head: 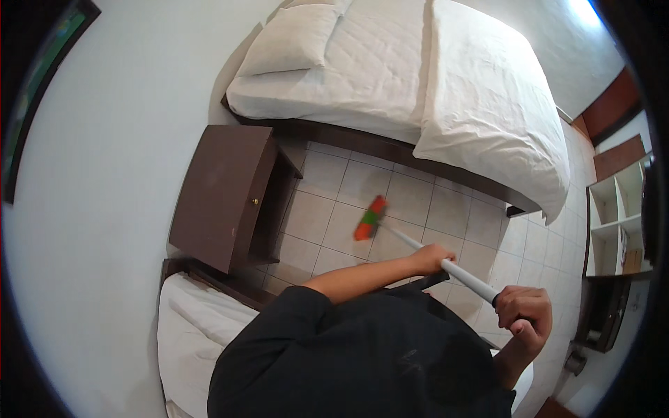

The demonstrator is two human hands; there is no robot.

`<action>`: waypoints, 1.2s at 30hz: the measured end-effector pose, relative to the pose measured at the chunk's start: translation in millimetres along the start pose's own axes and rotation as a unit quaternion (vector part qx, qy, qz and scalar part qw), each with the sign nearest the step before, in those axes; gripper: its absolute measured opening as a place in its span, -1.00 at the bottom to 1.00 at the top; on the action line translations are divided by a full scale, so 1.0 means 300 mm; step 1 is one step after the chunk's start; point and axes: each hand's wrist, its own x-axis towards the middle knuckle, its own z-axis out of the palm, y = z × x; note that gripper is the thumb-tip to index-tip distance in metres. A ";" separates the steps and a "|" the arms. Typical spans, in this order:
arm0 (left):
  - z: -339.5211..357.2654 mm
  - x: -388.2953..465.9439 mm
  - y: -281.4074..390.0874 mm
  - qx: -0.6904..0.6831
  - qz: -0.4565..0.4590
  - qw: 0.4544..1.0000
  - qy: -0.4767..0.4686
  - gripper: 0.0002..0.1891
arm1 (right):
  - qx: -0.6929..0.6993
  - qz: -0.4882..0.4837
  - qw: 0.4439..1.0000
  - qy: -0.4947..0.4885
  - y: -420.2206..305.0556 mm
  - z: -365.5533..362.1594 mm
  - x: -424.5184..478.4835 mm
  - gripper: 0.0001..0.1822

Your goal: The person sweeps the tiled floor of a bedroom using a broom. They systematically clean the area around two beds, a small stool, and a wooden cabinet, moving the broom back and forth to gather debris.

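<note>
A broom with a white handle point(470, 278) slants across the view in front of my body. My left hand point(433, 258) is wrapped around the lower part of the handle. Farther up, at the black end grip, my right hand point(525, 313) is closed on it. The red and green broom head point(370, 219) is at the tiled floor point(355, 180), between the bed and the nightstand. It looks blurred, and I cannot tell whether its bristles touch the tiles.
A bed point(360, 78) with white bedding and a dark frame lies ahead. The brown nightstand point(222, 193) stands against the wall at left. Another white-covered bed point(193, 334) is at lower left, partly behind my body. White shelving point(606, 232) is at right.
</note>
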 end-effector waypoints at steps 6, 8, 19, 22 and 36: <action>-0.055 0.050 0.161 -0.034 0.027 0.999 0.013 -0.81 | 0.064 -0.127 0.986 -0.088 -0.083 0.005 0.018 -0.57; -0.126 0.016 0.280 0.032 -0.002 0.999 -0.027 -0.86 | 0.113 -0.188 0.966 -0.133 -0.136 -0.041 -0.007 -0.63; -0.326 -0.095 -0.335 0.381 -0.225 0.896 -0.027 -0.83 | 0.211 0.095 0.954 0.192 0.546 0.226 -0.022 -0.65; -0.269 -0.023 -0.314 0.350 -0.200 0.912 -0.069 -0.80 | 0.161 0.132 0.956 0.207 0.533 0.187 -0.035 -0.67; 0.176 0.281 0.249 -0.009 0.090 0.994 -0.063 -0.88 | -0.057 -0.007 0.997 0.055 -0.089 -0.156 -0.125 -0.66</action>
